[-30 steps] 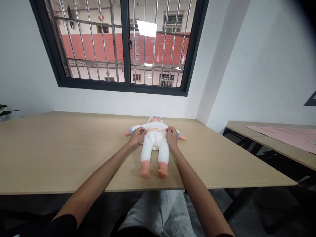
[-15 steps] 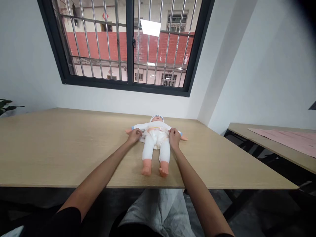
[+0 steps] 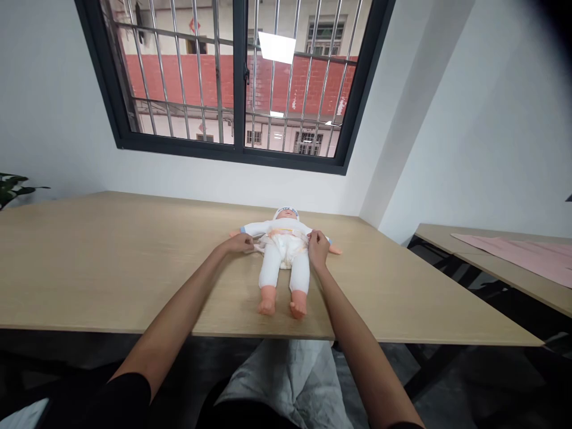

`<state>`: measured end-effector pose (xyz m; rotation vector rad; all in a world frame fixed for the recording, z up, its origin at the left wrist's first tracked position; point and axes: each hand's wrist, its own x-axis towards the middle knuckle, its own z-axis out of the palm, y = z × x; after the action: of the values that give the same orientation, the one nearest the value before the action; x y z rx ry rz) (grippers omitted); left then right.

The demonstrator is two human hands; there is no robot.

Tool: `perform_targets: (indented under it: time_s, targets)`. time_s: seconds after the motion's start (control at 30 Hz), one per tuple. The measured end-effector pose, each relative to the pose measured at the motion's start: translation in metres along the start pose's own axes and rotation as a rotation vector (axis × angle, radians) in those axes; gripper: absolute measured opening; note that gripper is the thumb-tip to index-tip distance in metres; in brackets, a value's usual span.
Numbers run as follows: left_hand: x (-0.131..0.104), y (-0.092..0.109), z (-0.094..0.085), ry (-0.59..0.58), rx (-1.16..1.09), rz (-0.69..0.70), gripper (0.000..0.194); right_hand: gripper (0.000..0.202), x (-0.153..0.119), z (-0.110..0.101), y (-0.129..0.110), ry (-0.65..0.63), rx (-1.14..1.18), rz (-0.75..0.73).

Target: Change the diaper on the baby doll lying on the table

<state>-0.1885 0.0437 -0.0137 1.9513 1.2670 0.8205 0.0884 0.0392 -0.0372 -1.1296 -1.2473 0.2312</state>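
A baby doll in white clothes and a white cap lies on its back, its bare feet toward me. Round its hips sits a white diaper with an orange-patterned upper edge. My left hand is closed at the diaper's left side and pulls a strip of it out from the doll's waist. On the other side my right hand pinches at the diaper's right edge, close against the doll's hip. What lies between the right fingertips is too small to see clearly.
The doll rests on a light wooden table, near its front edge. Behind it is a wall with a barred window. A second table at the right carries a pink cloth. Leaves of a plant show at the far left.
My left hand has moved a little outward to the left, stretching the diaper's side away from the doll. My right hand stays at the right hip. The view has shifted slightly.
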Motion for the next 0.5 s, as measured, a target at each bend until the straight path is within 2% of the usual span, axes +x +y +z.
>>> perform_targets:
  time_s: [0.23,0.5]
  targets:
    - [-0.011,0.02,-0.018,0.039,-0.221,-0.04,0.027,0.036,-0.001,0.0,-0.003,-0.001,-0.002,0.011]
    - [-0.011,0.024,-0.022,0.07,-0.517,-0.054,0.035,0.035,-0.003,-0.002,-0.008,0.002,0.002,0.006]
